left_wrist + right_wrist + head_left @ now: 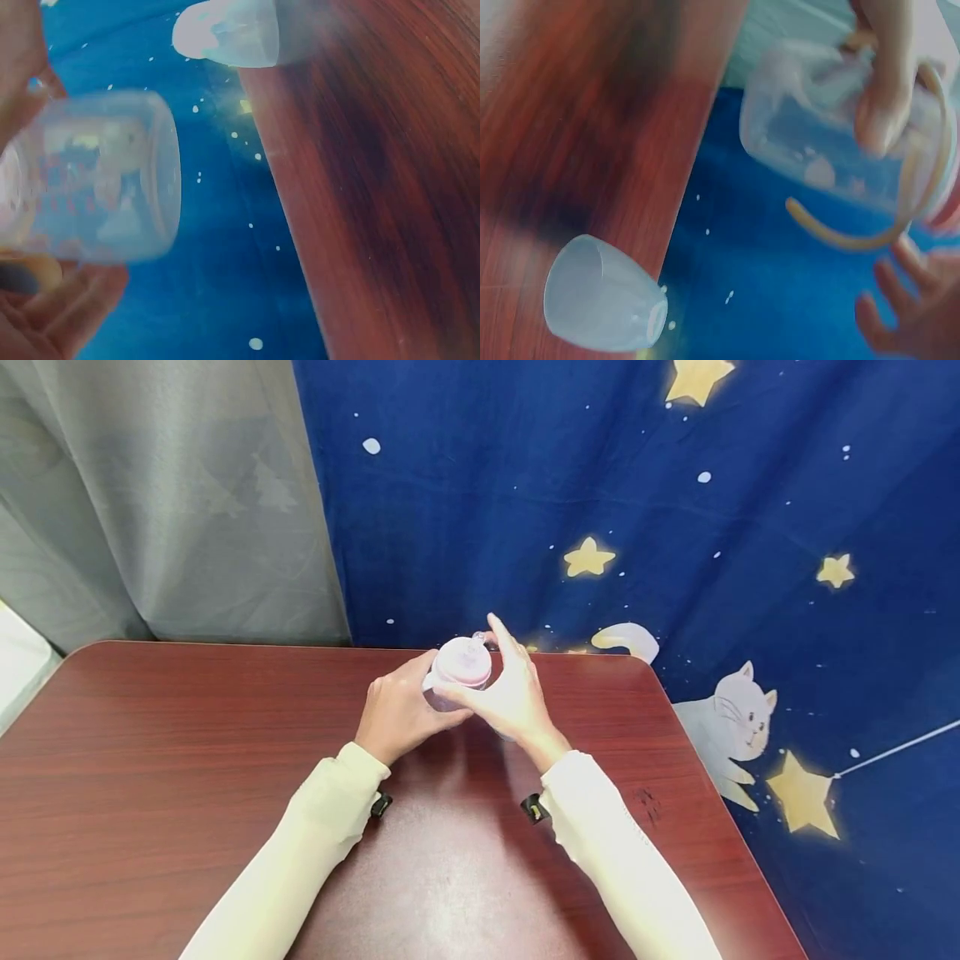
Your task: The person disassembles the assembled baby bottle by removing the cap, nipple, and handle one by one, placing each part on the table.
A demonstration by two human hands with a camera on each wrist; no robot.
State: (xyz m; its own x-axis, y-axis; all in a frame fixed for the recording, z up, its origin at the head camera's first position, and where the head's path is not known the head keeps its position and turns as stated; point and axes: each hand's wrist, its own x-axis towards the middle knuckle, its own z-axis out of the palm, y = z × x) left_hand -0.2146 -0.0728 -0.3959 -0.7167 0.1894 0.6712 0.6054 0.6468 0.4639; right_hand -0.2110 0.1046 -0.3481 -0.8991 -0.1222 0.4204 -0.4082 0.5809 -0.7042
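My left hand (408, 706) grips a clear baby bottle (105, 180) above the table's far part, its thumb pressed on the body. The bottle has reddish markings, a pale pink top (462, 662) and a tan curved handle (847, 240). Around the top's right side is my right hand (517, 702). Its thumb lies along the top's near side and its other fingers are spread; in the right wrist view these fingers (900, 300) stand off the bottle body. A translucent dome-shaped cap (604, 296) stands on the table, mostly hidden behind the right hand in the head view.
The reddish-brown wooden table (187, 760) ends just beyond the hands. Behind it hang a blue curtain (480, 510) with stars and a cat, and a grey curtain (202, 510) on the left. A black strap device sits on each wrist.
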